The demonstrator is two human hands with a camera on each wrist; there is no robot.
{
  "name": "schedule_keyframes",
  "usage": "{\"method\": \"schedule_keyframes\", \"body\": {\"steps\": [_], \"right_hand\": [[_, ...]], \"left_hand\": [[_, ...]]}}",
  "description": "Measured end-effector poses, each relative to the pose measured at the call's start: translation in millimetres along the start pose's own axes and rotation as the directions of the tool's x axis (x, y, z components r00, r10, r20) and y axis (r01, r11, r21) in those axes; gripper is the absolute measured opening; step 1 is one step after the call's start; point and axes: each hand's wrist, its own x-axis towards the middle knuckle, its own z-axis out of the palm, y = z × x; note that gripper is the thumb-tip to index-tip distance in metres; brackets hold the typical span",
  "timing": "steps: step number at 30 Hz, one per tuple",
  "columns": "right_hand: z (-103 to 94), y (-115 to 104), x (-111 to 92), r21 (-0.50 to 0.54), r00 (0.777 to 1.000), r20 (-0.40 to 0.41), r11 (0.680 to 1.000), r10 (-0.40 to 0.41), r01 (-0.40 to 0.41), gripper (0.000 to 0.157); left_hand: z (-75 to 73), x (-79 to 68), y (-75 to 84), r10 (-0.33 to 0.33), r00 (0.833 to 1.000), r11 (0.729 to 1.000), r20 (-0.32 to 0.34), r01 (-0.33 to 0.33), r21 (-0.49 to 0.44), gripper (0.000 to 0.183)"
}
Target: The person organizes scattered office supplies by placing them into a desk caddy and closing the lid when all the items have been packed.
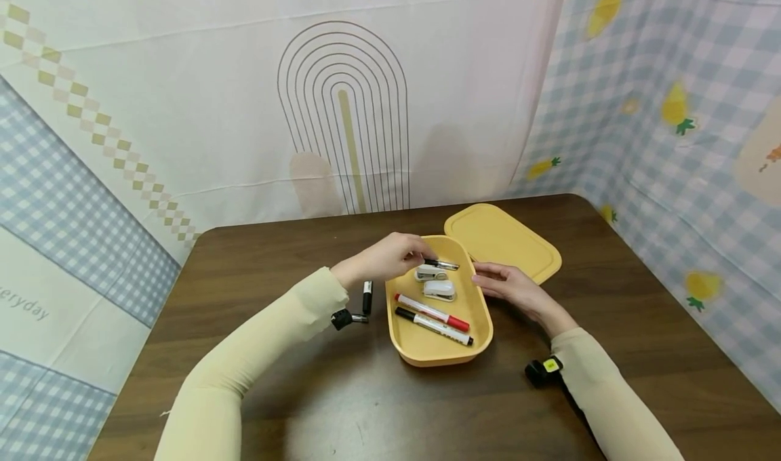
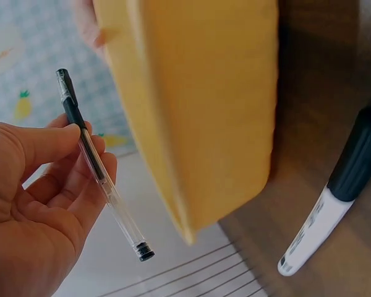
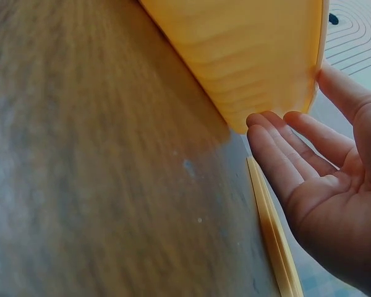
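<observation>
Patterned cloth (image 1: 201, 74) around a wooden counter (image 1: 262, 257)

Dark brown counter spreads beneath the left hand (image 1: 395, 256) and right hand (image 1: 511, 287). Beyond the left hand, the white cloth bears a line-drawn arch (image 1: 350, 142); farther left come a checkered strip (image 1: 100, 119) and blue checks (image 1: 36, 149). Right of the right hand, more blue-checked cloth shows yellow fruit prints (image 1: 675, 105).

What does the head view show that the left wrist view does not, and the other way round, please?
Only the head view shows what lies inside the yellow box: two white staplers, a red-and-white marker and a black-and-white marker, plus the yellow lid.

Only the left wrist view shows the palm side of the left hand and both ends of the pen it pinches.

Both show the box, left hand, pen, some of the right hand and a loose marker on the table.
</observation>
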Motion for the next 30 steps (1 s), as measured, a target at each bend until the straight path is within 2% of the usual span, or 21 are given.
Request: {"method": "schedule_keyframes", "body": {"steps": [9, 17, 24, 30], "right_hand": [[0.3, 0.1, -1.0, -0.001, 1.000, -0.006, 1.000, -0.004, 0.004, 0.066], [-0.2, 0.0, 0.2, -0.005, 1.000, -0.008, 1.000, -0.005, 0.005, 0.066], [-0.5, 1.0, 0.5, 0.003, 1.000, -0.007, 1.000, -0.008, 0.008, 0.065], [0.3, 0.3, -0.4, -0.003, 1.000, -0.009, 1.000, -0.010, 0.010, 0.065]], "left_hand": [[19.1, 2.7, 1.5, 0.023, 0.999, 1.000, 0.047, -0.024, 0.017, 0.028], [30.3, 1.4, 1.6, 0.010, 0.995, 1.000, 0.095, -0.010, -0.002, 0.029], [39.2, 3.7, 3.1, 0.043, 0.991, 0.999, 0.124, -0.045, 0.012, 0.027], [46.1, 5.5, 4.3, 0.045, 0.989, 0.998, 0.139, -0.050, 0.028, 0.026]]}}
